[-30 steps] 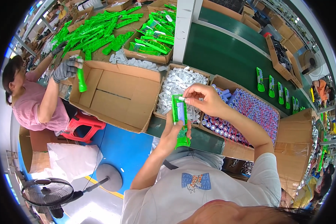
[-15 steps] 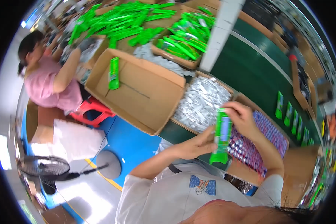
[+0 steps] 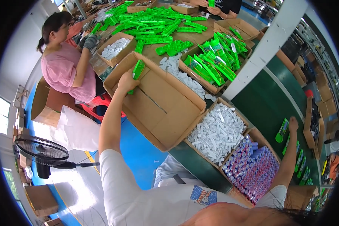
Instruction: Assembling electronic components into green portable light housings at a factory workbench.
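Green plastic casing (image 3: 138, 69), long and narrow with a trough-like hollow, in the left hand (image 3: 127, 81), inside the left part of a large cardboard box (image 3: 165, 101). Fingers of this hand seemingly curled around the middle of the casing, with one end sticking out above the knuckles and a shorter piece below; exact place of the thumb not possible to tell. Right hand (image 3: 293, 124) well apart, over the dark green conveyor belt (image 3: 248, 98), just beside the first of a row of similar casings (image 3: 282, 132). Finger state there too small to judge; touching or not touching, also not possible to say.

By judgement, light in weight, rather stiff along its length, and smooth enough for slipping from a loose pinch. Probably weaker at the thin side walls, so better to take hold by both long edges near the middle, without hard squeezing and without pressing into the hollow. Possibly fragile inside, if fitted like the wired casings (image 3: 214, 69) in the smaller box (image 3: 195, 78). Also near: white plastic pieces (image 3: 216, 133), next to purple cylindrical battery cells (image 3: 252, 169).
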`<state>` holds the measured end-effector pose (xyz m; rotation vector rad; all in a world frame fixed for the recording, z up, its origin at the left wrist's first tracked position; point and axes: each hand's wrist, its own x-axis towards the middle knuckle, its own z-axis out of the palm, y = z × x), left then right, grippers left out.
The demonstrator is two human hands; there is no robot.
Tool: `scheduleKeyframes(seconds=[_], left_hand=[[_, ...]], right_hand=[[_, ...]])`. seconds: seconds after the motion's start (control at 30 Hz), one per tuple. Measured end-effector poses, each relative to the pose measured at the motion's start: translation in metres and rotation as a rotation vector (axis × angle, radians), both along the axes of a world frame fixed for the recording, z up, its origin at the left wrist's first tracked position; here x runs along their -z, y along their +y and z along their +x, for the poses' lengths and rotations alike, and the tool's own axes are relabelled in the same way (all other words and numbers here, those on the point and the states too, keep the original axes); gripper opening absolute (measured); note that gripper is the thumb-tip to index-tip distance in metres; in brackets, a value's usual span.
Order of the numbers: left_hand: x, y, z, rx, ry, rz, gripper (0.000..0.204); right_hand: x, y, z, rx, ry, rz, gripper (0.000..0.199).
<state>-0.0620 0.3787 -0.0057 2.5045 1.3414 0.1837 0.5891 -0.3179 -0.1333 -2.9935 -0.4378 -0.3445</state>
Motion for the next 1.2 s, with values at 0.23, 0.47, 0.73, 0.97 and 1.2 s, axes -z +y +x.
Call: scheduleKeyframes(seconds=[0.23,0.47,0.73,0.97,1.2], left_hand=[[-0.060,-0.208,0.026,0.091,-1.134,-1.163,0.030],[-0.046,-0.348,0.049,0.109,-1.164,-1.957,0.032],[-0.045,-0.380,0.038,0.139,-1.206,-1.758,0.045],[-0.044,-0.378,0.037,0.121,-1.124,-1.676,0.043],[-0.050,-0.376,0.032,0.159,-1.057,-1.855,0.048]], right_hand=[[-0.201,0.167,-0.297,-0.634,0.653,0.794,0.021],[-0.201,0.221,-0.481,-1.326,0.247,0.612,0.032],[-0.166,0.196,-0.493,-1.426,0.028,0.944,0.024],[-0.173,0.185,-0.509,-1.413,-0.410,0.547,0.024],[-0.177,0.180,-0.500,-1.352,-0.112,0.863,0.010]])
